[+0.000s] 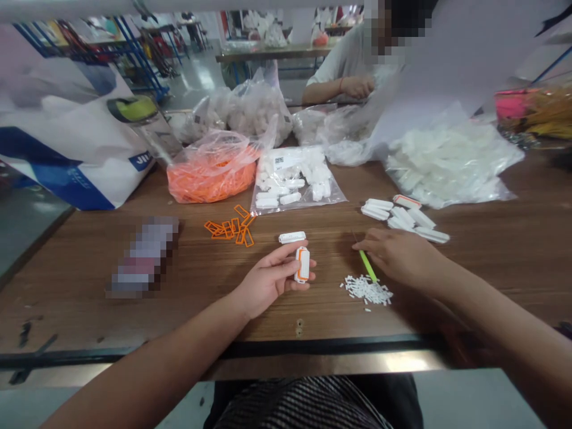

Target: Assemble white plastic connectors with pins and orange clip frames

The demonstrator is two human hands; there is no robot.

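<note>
My left hand [268, 277] is closed on a small white plastic case with an orange ring seal [302, 264], held just above the wooden table [201, 286]. My right hand [397, 256] lies palm down over a green stick tool [367, 266], fingers curled onto it. Under that hand lies a heap of tiny white pins [367, 291]. Another white case [292, 237] rests on the table just beyond my left hand. Several loose orange ring seals [232, 227] lie further left.
A bag of orange seals [210, 173], a bag of white cases [292, 179] and a bigger bag of white parts [447, 161] sit behind. Several white cases [402, 217] lie at the right. A person sits across the table. A white-blue bag [75, 149] stands at left.
</note>
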